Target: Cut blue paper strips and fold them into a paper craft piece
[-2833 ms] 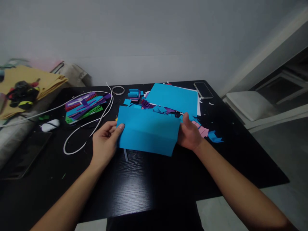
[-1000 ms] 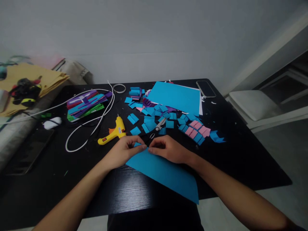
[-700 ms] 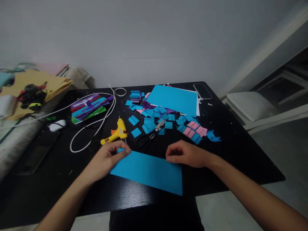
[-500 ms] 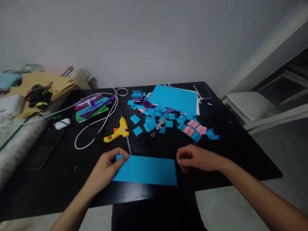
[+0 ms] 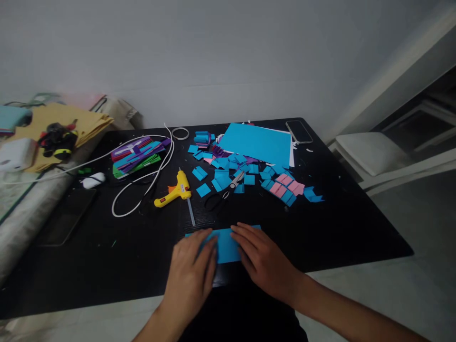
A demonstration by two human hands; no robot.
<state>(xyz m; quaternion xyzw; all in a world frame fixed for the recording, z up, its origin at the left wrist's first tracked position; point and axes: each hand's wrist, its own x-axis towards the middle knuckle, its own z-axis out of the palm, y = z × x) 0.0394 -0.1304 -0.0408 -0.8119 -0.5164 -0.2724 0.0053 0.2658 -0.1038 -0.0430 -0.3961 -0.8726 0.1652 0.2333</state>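
A folded strip of blue paper lies on the black table near its front edge. My left hand rests flat on the strip's left part, fingers stretched out. My right hand lies flat on its right part, fingers spread. Only the middle and top edge of the strip show between the hands. Just beyond the strip are black-handled scissors and a yellow glue gun with a glue stick.
Several small blue and pink paper squares are scattered mid-table. A large blue sheet and a phone lie at the back. Coloured paper strips, a white cable and a tape ring lie left.
The blue sheet was held up, then laid down and folded into a narrow strip. Both hands moved from its ends onto its top and now press it flat.
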